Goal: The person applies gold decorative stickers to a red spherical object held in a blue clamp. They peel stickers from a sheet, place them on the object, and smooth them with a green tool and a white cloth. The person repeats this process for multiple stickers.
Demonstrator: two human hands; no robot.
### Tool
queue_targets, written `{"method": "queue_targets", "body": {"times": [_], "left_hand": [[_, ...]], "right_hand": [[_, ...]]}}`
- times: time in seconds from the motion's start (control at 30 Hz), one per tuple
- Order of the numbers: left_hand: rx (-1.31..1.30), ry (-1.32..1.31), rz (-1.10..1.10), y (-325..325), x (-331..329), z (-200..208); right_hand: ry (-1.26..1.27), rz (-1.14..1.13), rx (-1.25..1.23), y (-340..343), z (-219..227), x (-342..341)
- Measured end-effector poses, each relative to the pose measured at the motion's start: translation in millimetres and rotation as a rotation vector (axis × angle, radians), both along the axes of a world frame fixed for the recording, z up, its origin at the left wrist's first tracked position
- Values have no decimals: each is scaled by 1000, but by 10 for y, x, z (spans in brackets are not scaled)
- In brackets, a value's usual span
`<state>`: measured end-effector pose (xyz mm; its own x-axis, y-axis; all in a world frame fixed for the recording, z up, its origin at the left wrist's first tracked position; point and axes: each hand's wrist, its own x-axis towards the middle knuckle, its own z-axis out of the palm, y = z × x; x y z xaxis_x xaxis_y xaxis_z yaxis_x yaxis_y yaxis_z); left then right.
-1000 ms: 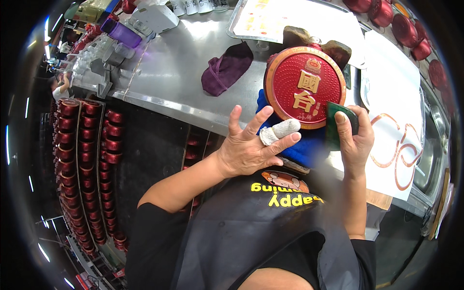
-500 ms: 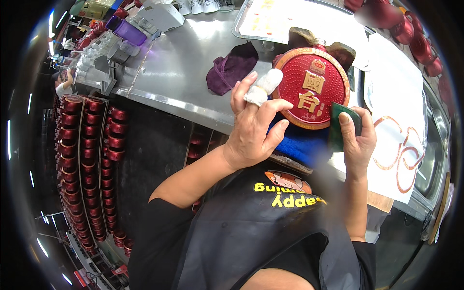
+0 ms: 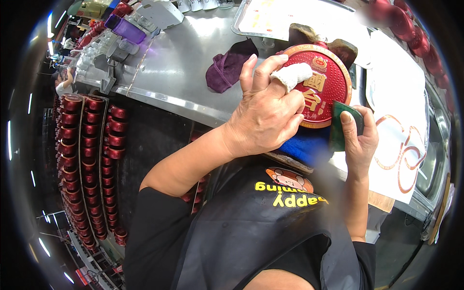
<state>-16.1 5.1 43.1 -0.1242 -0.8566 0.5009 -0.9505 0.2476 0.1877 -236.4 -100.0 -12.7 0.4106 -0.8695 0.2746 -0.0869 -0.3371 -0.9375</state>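
The left hand (image 3: 263, 116), fingers apart, hangs over a red bottle (image 3: 331, 87) — the right hand (image 3: 361, 142), fingers clamped on a green sheet (image 3: 338, 129)

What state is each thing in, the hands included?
Left hand: fingers spread and bent, one white-wrapped, partly covering the bottle.
Right hand: gripping the green sheet between thumb and fingers.
Green sheet: held beside the bottle's lower right.
Red bottle: decorated face showing.
Blue cloth: partly hidden.
Purple fabric: folded, lying on the metal table.
Orange strips: curved, on white paper.
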Motion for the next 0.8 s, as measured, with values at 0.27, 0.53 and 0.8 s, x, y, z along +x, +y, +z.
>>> {"method": "queue_targets", "body": {"times": [0.27,0.53,0.8], "left_hand": [[-10,-102,-29,-80,34,11],[67,-94,-75,-70,65,74],[109,-110,-92,-84,70,123]], "right_hand": [[3,10,1,-17,-1,5],[2,4,-1,-5,-6,2],[-2,8,10,-1,-1,-5]]}}
